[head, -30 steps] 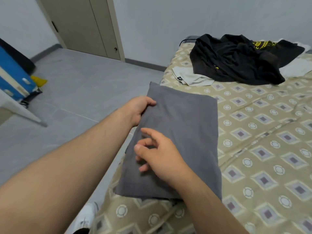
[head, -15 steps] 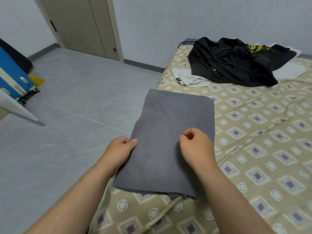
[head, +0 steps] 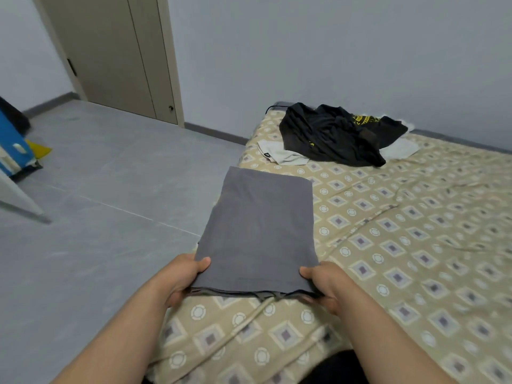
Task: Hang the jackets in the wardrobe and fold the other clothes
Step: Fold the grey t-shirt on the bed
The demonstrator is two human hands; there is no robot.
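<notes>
Your left hand (head: pixel 182 278) has the near left corner of the folded grey garment (head: pixel 260 231), thumb on top and the other fingers tucked under the cloth. Your right hand (head: pixel 324 284) does the same at the near right corner, so both hands are pinching the stacked layers along the near edge. Can't really tell if that edge is lifted or just resting on the bed (head: pixel 415 259).

The grey piece is a tidy rectangle running away from you toward 12 o'clock, sitting right along the bed's left side. Its left edge lines up with the bed's edge or hangs a bit past it, over the floor (head: pixel 110 189).

Farther up the bed, at roughly 1 o'clock from the grey piece, there's a crumpled black jacket (head: pixel 332 137) with some yellow print on it. It's well apart from what you're holding. A white garment (head: pixel 279 155) pokes out from under it on its 9 o'clock side, and another white bit (head: pixel 399 148) shows at its 3 o'clock side.

Off at 10 o'clock is a beige door (head: pixel 116 51) in the far wall. At 9 o'clock, by the frame edge, there's something blue (head: pixel 11 145) with a yellow bit (head: pixel 38 148) beside it on the floor.
</notes>
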